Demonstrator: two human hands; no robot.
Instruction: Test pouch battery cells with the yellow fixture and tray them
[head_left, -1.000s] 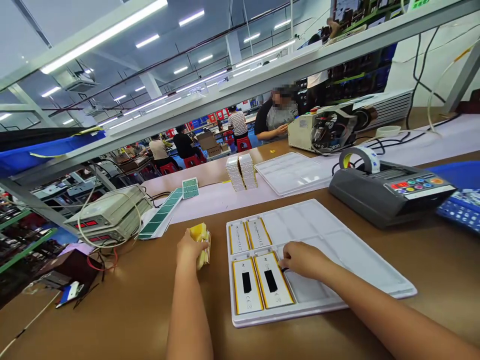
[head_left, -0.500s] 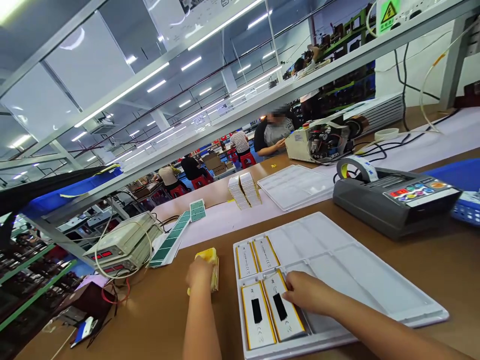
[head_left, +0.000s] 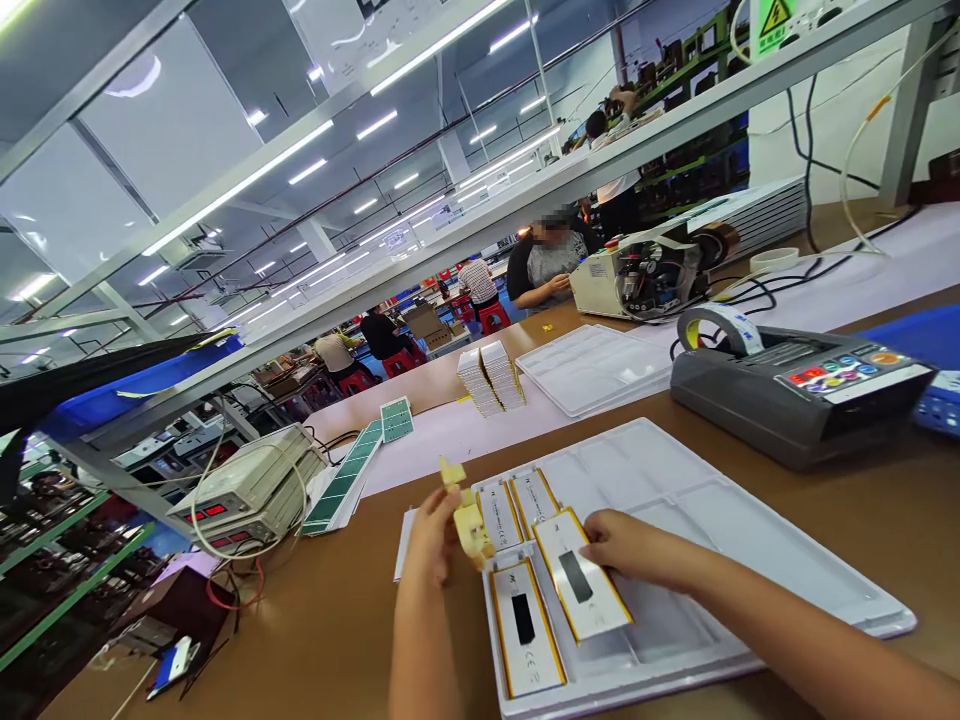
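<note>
My left hand (head_left: 429,535) grips a pale yellow, notched block (head_left: 471,528) beside the near left corner of a white plastic tray (head_left: 780,535). Between thumb and fingers of my right hand (head_left: 630,545) is a white flat battery (head_left: 589,605) with yellow edges and a black strip, raised and tilted above the tray. A second battery with a black strip (head_left: 523,650) lies in the front left compartment. Behind it, two batteries without strips (head_left: 498,515) rest in the back left one. A white flat piece (head_left: 404,545) shows partly behind my left hand.
A grey tape dispenser (head_left: 795,400) stands right of the tray. Further back are stacked white pieces (head_left: 491,380), another white tray (head_left: 592,370) and a cream machine (head_left: 637,285). Power supplies (head_left: 247,490) and green sheets (head_left: 349,475) sit left. A co-worker (head_left: 551,265) sits beyond.
My left hand has lifted the yellow block from the table and brought it right, towards the tray. My right hand has raised the battery out of its front compartment.
</note>
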